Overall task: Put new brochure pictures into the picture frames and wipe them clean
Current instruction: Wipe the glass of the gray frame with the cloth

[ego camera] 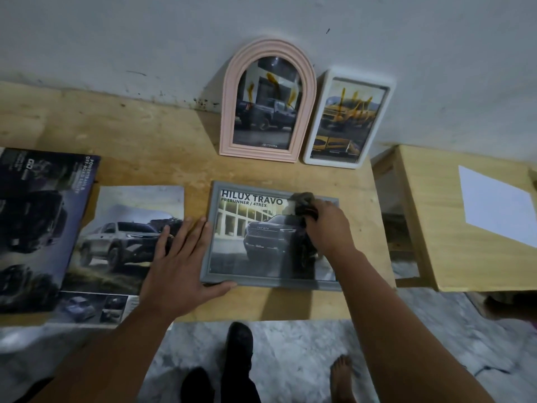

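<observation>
A grey rectangular picture frame [247,274] lies flat on the wooden table [174,152], holding a truck picture headed HILUX TRAVO. My right hand [328,225] grips a dark cloth [303,203] and presses it on the glass near the frame's upper right corner. My left hand [180,257] lies flat with straight fingers against the frame's left edge, thumb along its bottom edge. Against the wall lean a pink arched frame [267,100] and a white rectangular frame [348,120], both with car pictures and yellowish smears on the glass.
Brochure pages [116,228] with car photos lie on the table's left, a dark page [35,222] at the far left. A wooden box [453,228] with a white sheet [497,205] stands at the right. My legs and a bare foot [343,373] are on the marbled floor below.
</observation>
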A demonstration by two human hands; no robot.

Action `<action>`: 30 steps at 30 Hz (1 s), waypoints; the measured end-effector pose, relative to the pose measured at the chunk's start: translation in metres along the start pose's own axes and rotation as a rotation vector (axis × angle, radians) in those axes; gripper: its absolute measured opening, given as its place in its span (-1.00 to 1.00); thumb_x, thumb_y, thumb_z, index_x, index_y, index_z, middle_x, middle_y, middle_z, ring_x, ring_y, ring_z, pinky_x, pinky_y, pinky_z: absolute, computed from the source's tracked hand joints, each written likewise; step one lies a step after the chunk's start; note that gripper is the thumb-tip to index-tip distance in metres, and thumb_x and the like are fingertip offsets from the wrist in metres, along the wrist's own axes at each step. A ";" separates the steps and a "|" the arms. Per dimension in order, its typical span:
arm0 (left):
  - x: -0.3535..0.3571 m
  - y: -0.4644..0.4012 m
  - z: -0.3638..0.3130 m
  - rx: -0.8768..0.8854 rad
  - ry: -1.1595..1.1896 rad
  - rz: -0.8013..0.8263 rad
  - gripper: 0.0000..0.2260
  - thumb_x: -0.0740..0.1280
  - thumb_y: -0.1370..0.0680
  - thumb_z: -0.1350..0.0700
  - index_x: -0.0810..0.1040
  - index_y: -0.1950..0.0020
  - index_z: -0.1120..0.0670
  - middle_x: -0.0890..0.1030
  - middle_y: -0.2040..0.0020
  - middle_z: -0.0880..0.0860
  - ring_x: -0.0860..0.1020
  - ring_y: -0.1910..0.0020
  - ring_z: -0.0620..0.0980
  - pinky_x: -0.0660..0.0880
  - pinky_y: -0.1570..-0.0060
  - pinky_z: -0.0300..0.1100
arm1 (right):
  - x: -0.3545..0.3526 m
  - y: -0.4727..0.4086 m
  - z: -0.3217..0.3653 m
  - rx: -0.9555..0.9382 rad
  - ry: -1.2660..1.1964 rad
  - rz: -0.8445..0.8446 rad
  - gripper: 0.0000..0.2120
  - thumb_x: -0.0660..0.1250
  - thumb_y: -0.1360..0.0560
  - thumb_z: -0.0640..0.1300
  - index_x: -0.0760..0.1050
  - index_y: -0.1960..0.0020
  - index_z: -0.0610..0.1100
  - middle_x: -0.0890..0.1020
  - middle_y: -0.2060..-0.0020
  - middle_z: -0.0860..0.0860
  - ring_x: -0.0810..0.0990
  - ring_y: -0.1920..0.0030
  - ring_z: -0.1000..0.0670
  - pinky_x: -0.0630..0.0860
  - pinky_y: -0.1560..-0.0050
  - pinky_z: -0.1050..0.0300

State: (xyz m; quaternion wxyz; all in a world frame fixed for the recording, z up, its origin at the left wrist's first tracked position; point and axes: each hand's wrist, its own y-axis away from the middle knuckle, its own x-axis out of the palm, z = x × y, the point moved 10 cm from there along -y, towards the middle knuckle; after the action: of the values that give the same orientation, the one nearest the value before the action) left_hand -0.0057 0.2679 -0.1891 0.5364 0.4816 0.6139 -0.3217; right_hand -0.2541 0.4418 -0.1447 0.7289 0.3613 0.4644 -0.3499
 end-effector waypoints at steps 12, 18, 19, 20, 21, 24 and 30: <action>-0.001 0.000 -0.002 0.004 -0.010 0.009 0.12 0.06 -0.43 -0.65 0.01 -0.71 0.13 0.01 -0.72 0.05 -0.05 -0.70 0.07 0.04 -0.60 0.33 | 0.041 0.043 0.077 -0.217 -0.153 0.079 -0.64 0.29 -0.55 -0.21 0.53 -0.34 -0.09 0.59 -0.14 -0.10 0.54 -0.13 -0.17 0.55 -0.10 -0.09; -0.001 0.000 -0.002 0.006 -0.009 0.014 0.11 0.07 -0.44 -0.64 0.02 -0.70 0.14 0.02 -0.72 0.06 -0.03 -0.70 0.07 0.04 -0.60 0.33 | -0.015 0.028 0.011 -0.038 -0.302 -0.115 -0.66 0.31 -0.53 -0.27 0.60 -0.26 -0.06 0.65 -0.12 -0.04 0.62 -0.07 -0.11 0.55 -0.11 0.01; -0.001 0.000 -0.002 0.010 -0.005 0.010 0.10 0.07 -0.44 -0.63 0.02 -0.70 0.14 0.02 -0.72 0.06 -0.03 -0.70 0.07 0.03 -0.60 0.32 | -0.022 0.025 -0.008 0.025 -0.254 -0.157 -0.67 0.30 -0.54 -0.26 0.60 -0.26 -0.05 0.65 -0.11 -0.05 0.62 -0.05 -0.13 0.55 -0.06 0.02; -0.001 0.000 -0.002 0.014 0.001 0.003 0.10 0.08 -0.44 -0.63 0.03 -0.71 0.13 0.02 -0.72 0.06 -0.02 -0.70 0.07 0.03 -0.60 0.32 | -0.023 0.024 -0.023 0.081 -0.200 -0.163 -0.67 0.29 -0.55 -0.26 0.59 -0.27 -0.07 0.64 -0.09 -0.07 0.62 -0.04 -0.16 0.54 0.00 0.02; -0.002 0.000 -0.002 0.016 0.005 -0.003 0.10 0.08 -0.44 -0.63 0.03 -0.71 0.13 0.02 -0.72 0.06 -0.02 -0.70 0.07 0.02 -0.60 0.32 | -0.019 0.023 -0.031 0.124 -0.155 -0.142 -0.68 0.27 -0.55 -0.26 0.59 -0.26 -0.09 0.64 -0.09 -0.10 0.62 -0.03 -0.19 0.54 0.02 0.02; -0.001 0.000 -0.001 0.009 -0.006 0.003 0.11 0.06 -0.43 -0.64 0.01 -0.71 0.13 0.02 -0.72 0.06 -0.04 -0.70 0.07 0.04 -0.60 0.32 | 0.006 0.037 -0.017 0.160 -0.168 -0.116 -0.65 0.23 -0.53 -0.28 0.59 -0.26 -0.12 0.63 -0.12 -0.12 0.63 -0.05 -0.21 0.60 -0.07 -0.08; 0.002 0.000 0.000 0.002 -0.026 0.012 0.11 0.05 -0.43 -0.64 -0.04 -0.71 0.12 -0.01 -0.72 0.06 -0.05 -0.70 0.07 0.03 -0.60 0.32 | 0.053 0.073 0.072 0.004 -0.302 -0.017 -0.60 0.24 -0.56 -0.27 0.51 -0.37 -0.08 0.56 -0.24 -0.07 0.60 -0.11 -0.15 0.58 -0.14 -0.07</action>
State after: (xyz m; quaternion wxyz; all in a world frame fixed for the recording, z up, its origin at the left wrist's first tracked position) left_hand -0.0055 0.2688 -0.1907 0.5458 0.4815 0.6036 -0.3253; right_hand -0.1448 0.4067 -0.1570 0.7868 0.3022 0.3516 -0.4075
